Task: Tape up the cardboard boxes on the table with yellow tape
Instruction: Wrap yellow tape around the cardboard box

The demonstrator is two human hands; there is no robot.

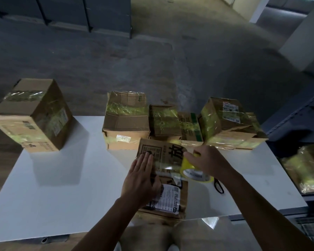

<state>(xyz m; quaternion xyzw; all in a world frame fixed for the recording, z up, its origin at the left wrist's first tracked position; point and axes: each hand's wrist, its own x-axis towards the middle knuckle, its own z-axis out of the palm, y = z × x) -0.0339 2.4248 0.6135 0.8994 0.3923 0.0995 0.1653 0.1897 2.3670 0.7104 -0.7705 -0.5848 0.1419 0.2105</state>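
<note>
Brown printed cardboard box (170, 154) being taped at the near edge of the white table (62, 187), both hands engaged.

Left hand (143, 174) lies flat, fingers straight, pressing on the box top. Right hand (207, 160) is curled round the yellow tape roll (188, 169), which sits against the box's right side.
Risks, as judged: the strip may wrinkle or run askew if the roll is pulled off line, and the box may slide off the near edge if the pressing hand lifts. The black-handled scissors (218, 186) just beside the roll could be knocked.
Containers: five tape-wrapped brown cardboard boxes (125, 122) stand behind. All are closed, so their contents cannot be seen.
</note>
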